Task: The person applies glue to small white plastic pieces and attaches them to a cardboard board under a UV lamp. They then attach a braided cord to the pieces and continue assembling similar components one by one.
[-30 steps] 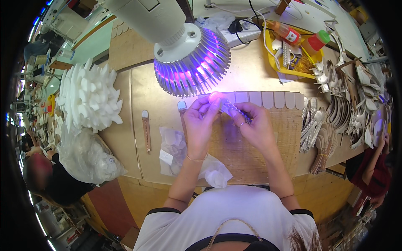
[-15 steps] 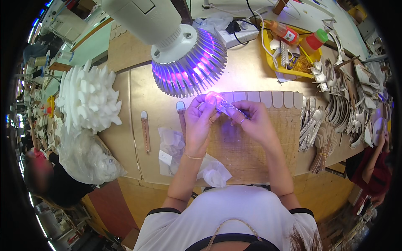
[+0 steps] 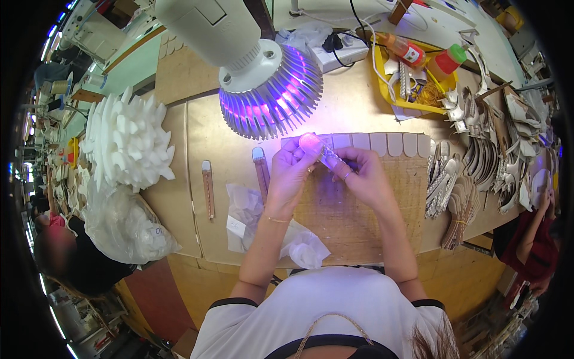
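Below the purple-lit lamp (image 3: 269,90), a pale braided strap (image 3: 328,158) slants between my two hands. My left hand (image 3: 289,176) pinches its far end between thumb and fingers, where the light glows pink on the thumb. My right hand (image 3: 366,176) is closed around the nearer end, fingers curled; that end is partly hidden. Beneath my hands lies a brown board (image 3: 365,215) with a row of pale round-ended tabs (image 3: 378,143) along its far edge. Left of my left hand are two narrow brown strips with pale rounded tips, one small (image 3: 207,185) and one larger (image 3: 261,170).
Crumpled white paper (image 3: 242,209) lies by my left forearm. White foam pieces (image 3: 128,140) and a clear plastic bag (image 3: 128,224) sit farther left. A yellow tray (image 3: 382,90) with bottles stands back right, near bundled straps (image 3: 445,176). Other people are at both sides.
Both hands have shifted slightly right, with the braided strap still between them. My left thumb and fingers have changed position a little at its far end.
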`<action>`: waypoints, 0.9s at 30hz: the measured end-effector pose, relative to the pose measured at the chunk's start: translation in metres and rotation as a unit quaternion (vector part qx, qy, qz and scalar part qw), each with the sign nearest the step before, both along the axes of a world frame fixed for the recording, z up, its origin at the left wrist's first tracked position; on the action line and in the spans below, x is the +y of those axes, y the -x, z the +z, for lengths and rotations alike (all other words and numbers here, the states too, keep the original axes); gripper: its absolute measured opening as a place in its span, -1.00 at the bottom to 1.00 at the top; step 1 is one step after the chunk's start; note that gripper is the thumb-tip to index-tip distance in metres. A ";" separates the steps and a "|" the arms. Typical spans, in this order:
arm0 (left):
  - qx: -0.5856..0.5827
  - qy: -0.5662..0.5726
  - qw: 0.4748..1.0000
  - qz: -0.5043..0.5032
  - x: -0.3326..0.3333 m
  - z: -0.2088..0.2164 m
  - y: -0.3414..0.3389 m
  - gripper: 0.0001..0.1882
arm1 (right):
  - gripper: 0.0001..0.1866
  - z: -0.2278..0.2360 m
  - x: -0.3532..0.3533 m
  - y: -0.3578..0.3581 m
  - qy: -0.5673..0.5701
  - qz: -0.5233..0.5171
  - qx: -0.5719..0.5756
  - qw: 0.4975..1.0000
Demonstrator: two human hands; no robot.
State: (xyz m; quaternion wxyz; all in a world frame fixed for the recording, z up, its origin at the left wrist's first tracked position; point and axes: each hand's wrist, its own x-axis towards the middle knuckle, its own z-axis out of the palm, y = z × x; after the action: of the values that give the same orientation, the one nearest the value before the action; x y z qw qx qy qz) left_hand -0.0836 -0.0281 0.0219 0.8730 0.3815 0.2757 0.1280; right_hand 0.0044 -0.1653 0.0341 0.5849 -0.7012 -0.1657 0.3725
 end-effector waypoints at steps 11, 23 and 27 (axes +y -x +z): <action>0.036 -0.039 0.999 -0.008 -0.010 -0.013 0.000 -0.71 | -0.80 -0.010 -0.012 0.007 -0.004 -0.015 -0.019 1.000; -0.011 -0.236 0.970 0.058 -0.019 -0.002 0.000 -0.74 | -0.74 0.000 -0.033 0.032 -0.009 -0.021 -0.226 0.974; -0.020 -0.228 0.972 0.053 -0.036 0.009 0.001 -0.80 | -0.72 0.007 -0.052 0.041 -0.010 -0.012 -0.163 0.987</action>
State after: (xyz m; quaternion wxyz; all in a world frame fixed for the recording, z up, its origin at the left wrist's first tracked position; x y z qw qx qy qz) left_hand -0.0849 -0.0645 0.0309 0.7606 0.5525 0.2414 0.2408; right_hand -0.0369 -0.2168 0.0408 0.5618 -0.7484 -0.2538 0.2447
